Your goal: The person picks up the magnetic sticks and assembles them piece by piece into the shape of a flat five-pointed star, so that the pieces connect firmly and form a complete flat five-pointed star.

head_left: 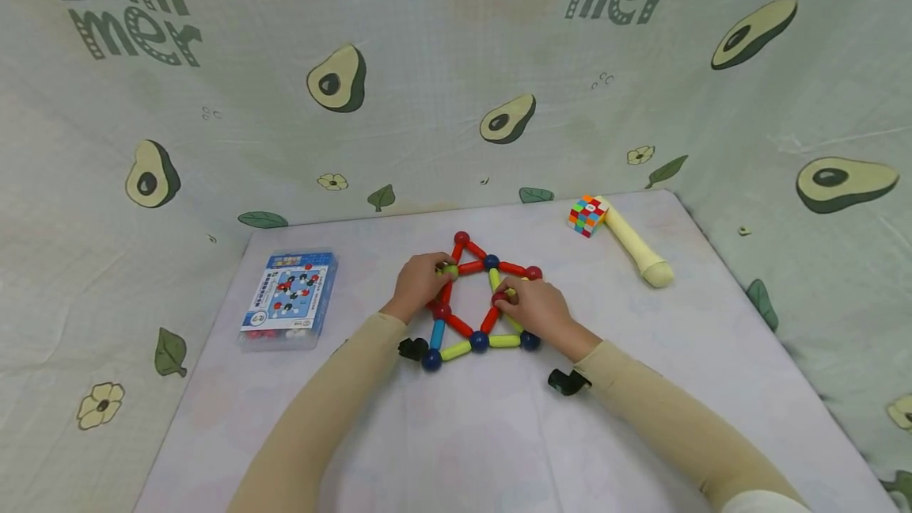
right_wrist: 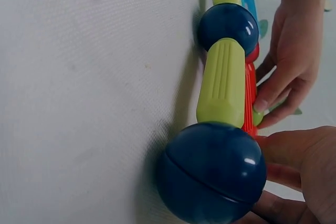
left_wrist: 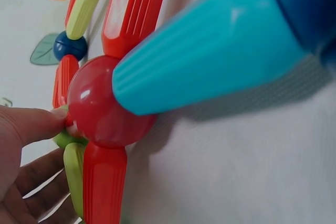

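Note:
A flat frame of coloured magnetic rods and balls lies on the table. My left hand (head_left: pixel 416 285) pinches a green ball (head_left: pixel 450 270) on the frame's left side; in the left wrist view the thumb (left_wrist: pixel 39 124) presses that ball, partly hidden behind a red ball (left_wrist: pixel 105 100). My right hand (head_left: pixel 536 309) holds a red ball (head_left: pixel 500 299) near the frame's middle, its fingers covering part of it. A blue rod (head_left: pixel 437 334) joins the lower-left corner. Along the near edge, yellow-green rods (right_wrist: pixel 223 82) link dark blue balls (right_wrist: pixel 212 174).
A clear plastic box (head_left: pixel 288 299) with a printed card stands at the left. At the back right, a puzzle cube (head_left: pixel 587 215) touches a pale yellow stick (head_left: pixel 632 244) with a rounded end. Printed cloth (head_left: pixel 427 157) hangs behind the table.

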